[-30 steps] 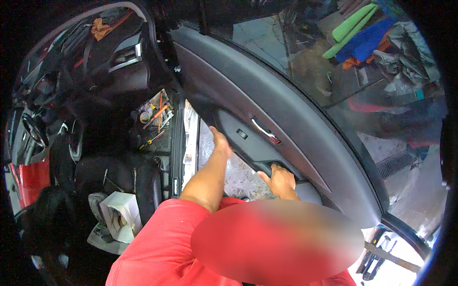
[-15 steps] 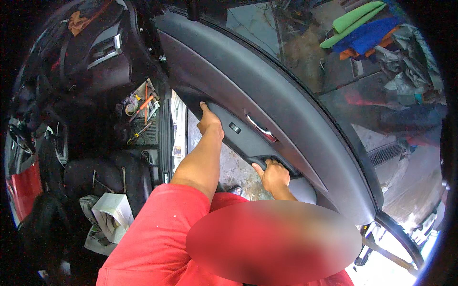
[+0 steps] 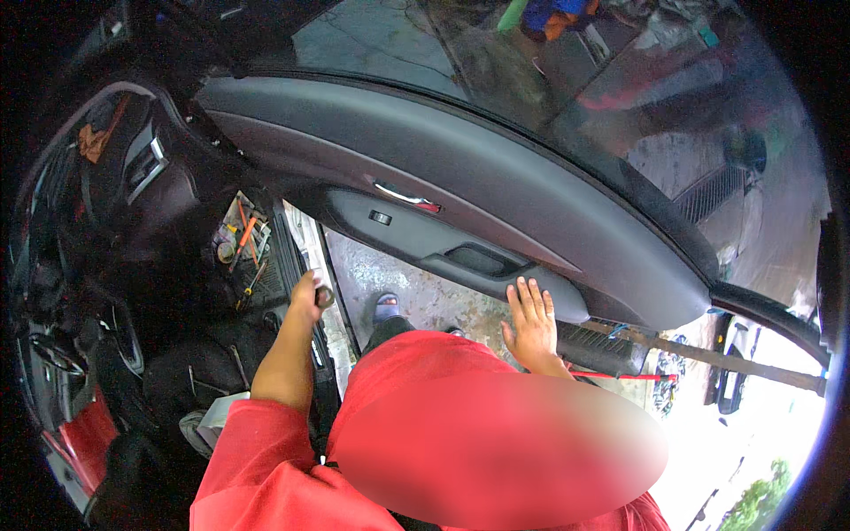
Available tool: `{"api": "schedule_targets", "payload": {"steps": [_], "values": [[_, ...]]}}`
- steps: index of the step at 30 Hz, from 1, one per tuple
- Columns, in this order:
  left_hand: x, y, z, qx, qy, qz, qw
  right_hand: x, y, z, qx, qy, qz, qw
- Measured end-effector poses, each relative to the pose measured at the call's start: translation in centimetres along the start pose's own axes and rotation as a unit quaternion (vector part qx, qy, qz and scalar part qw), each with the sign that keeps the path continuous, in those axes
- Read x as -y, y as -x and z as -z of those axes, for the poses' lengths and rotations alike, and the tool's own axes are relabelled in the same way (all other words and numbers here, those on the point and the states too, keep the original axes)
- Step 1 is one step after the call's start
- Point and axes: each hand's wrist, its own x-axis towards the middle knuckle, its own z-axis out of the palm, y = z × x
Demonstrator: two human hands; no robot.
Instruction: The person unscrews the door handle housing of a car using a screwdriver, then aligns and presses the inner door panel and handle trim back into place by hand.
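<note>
A dark grey car door panel (image 3: pixel 496 146) stretches across the upper middle, its armrest (image 3: pixel 425 252) running along the lower edge. My right hand (image 3: pixel 533 327) lies flat against the rear end of that armrest, fingers stretched out. A chrome inner door handle (image 3: pixel 403 195) and a small switch (image 3: pixel 381 217) sit further along the panel. My left hand (image 3: pixel 305 296) is over the door sill (image 3: pixel 314 332), its fingers closed around a short dark object (image 3: pixel 325 296) with a round end. Most of that object is hidden in the fist, and its kind does not show.
Several hand tools (image 3: pixel 248 234), some orange-handled, lie on the car floor to the left. A dark seat (image 3: pixel 190 372) with a white box (image 3: pixel 221 416) is below them. My sandalled foot (image 3: pixel 387 307) stands on the wet concrete. Past the door's rear end are a wooden bar (image 3: pixel 735 358) and a red rod (image 3: pixel 620 376).
My left hand has let go of the armrest and moved left and down to the sill. My right hand has left the pull recess and now rests flat further back. The view has turned.
</note>
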Motion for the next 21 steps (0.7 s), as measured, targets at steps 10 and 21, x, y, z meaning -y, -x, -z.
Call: {"api": "schedule_targets", "payload": {"steps": [10,21], "values": [[4.3,6.9,0.1,-0.038,-0.202,-0.001,0.979,2.1,-9.1,0.5,0.087,-0.054,0.019,0.995],[4.6,14.5,-2.9,0.027,-0.258,-0.062,0.964,2.0,-8.9,-2.2,-0.002,0.006,0.043,0.999]]}}
